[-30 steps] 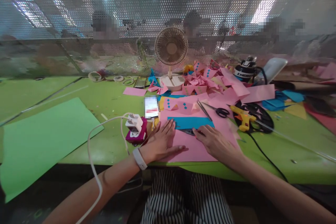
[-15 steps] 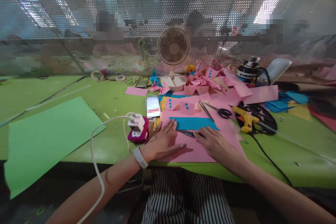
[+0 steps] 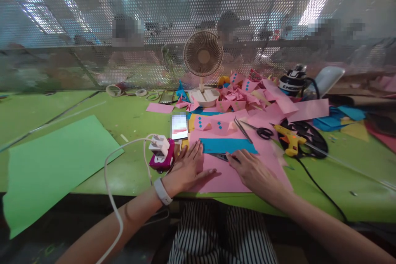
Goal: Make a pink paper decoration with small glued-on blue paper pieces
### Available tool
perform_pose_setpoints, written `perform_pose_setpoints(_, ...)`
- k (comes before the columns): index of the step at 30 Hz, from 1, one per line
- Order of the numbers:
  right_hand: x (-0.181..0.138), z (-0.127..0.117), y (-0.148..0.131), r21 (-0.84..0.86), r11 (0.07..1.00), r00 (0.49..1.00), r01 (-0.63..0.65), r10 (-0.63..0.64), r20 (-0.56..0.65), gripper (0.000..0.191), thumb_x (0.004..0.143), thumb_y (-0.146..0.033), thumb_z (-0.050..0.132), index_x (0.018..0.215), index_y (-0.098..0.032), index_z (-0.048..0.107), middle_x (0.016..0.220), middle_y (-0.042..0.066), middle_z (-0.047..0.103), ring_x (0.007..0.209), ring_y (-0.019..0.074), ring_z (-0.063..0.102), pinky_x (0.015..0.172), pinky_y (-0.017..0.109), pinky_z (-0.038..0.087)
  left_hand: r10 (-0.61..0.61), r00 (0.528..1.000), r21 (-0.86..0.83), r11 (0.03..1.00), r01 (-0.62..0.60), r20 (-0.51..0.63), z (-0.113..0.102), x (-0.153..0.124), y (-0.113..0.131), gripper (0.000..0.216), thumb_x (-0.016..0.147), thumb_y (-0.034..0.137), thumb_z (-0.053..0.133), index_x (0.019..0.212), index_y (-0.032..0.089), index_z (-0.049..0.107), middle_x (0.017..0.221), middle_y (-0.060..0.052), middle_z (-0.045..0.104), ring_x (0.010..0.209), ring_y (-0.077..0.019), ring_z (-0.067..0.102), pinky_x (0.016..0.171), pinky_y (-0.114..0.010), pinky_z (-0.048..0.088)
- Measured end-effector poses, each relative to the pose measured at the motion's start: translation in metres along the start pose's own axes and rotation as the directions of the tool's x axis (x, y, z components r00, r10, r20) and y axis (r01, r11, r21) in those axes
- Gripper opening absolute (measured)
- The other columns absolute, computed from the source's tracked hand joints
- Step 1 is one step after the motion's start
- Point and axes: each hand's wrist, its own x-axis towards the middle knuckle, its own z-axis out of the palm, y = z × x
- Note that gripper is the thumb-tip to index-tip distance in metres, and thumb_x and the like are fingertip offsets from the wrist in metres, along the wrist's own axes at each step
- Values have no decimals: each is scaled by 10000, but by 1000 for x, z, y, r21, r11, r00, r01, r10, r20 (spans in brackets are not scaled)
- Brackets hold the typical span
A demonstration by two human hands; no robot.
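A blue paper strip (image 3: pixel 229 145) lies across a large pink sheet (image 3: pixel 216 181) in front of me. My left hand (image 3: pixel 188 167) rests flat on the pink sheet with its fingers stretched out, fingertips beside the strip's left end. At the strip's near edge, my right hand (image 3: pixel 247 165) is closed around a dark, narrow tool that looks like a utility knife (image 3: pixel 220 156). Its pointed end faces left, along that edge; the rest is hidden under my fingers. Just beyond the strip are pink pieces with blue diamonds (image 3: pixel 200 122) and metal tweezers (image 3: pixel 243 129).
Black scissors (image 3: pixel 264 133) and a yellow glue gun (image 3: pixel 290 139) on a black tray lie to the right. Leftward are a lit phone (image 3: pixel 179 126), a purple power block (image 3: pixel 161 161) with a white cable, and a green sheet (image 3: pixel 62 169). A fan (image 3: pixel 203 55) stands behind, by folded pink paper (image 3: pixel 236 99).
My left hand has slid slightly left, so its fingertips no longer overlap the blue strip's end as much. My right hand has barely moved and keeps its hold on the tool.
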Motion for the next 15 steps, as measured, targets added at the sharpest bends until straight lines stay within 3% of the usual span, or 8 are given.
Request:
perform_pose_setpoints(6, 9, 0, -6, -16, 1000, 1000, 24, -24, 0, 361, 792, 25, 395, 1093, -106, 546, 945, 117, 575, 832, 225, 507, 681, 347, 430, 62, 996, 21, 998, -61, -57, 5, -1, -3, 825, 819, 677, 235, 1438, 145, 116, 1498, -121, 130, 1372, -292, 71, 1100, -487, 54)
perform_pose_setpoints(15, 9, 0, -10, -10, 999, 999, 42, -42, -6, 357, 782, 31, 430, 1086, -118, 543, 955, 106, 575, 859, 232, 500, 692, 351, 420, 59, 995, 24, 998, -57, -83, 7, -1, -3, 822, 815, 684, 234, 1421, 131, 175, 1490, -129, 171, 1371, -284, 91, 1104, -472, 52)
